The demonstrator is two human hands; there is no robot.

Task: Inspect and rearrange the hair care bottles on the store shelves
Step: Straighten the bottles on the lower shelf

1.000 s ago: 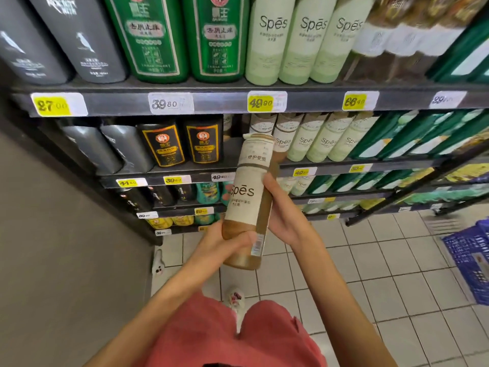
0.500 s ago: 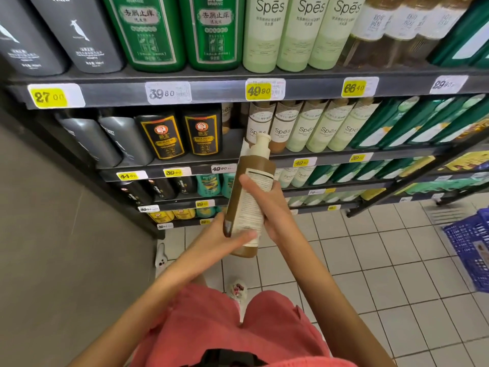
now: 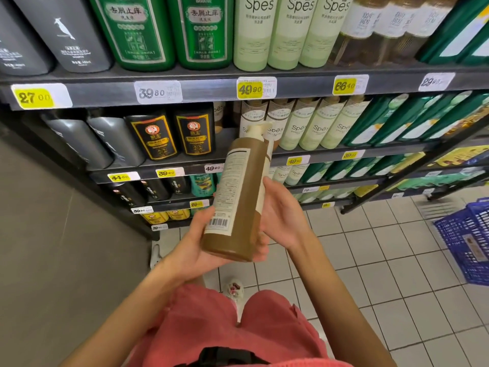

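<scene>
I hold a brown pump bottle [image 3: 244, 197] with a cream cap in front of the second shelf, tilted with its top away from me. Its back label with small print and a barcode faces me. My left hand [image 3: 197, 249] cups the bottle's base from below and the left. My right hand [image 3: 281, 217] presses against its right side. Behind it on the second shelf [image 3: 312, 152] stand matching brown Spes bottles [image 3: 277, 117] and pale green Spes bottles [image 3: 317, 125]. A gap shows on that shelf just left of the brown bottles.
The top shelf [image 3: 206, 88] carries grey, dark green and pale green Spes bottles above price tags. Black bottles [image 3: 169, 133] stand left on the second shelf. A grey wall [image 3: 53, 234] is at left. A blue basket [image 3: 468, 242] sits on the tiled floor at right.
The bottle has been turned round in my hands: its front Spes label faced me a second ago, and now the back label with barcode does. It is also tilted further.
</scene>
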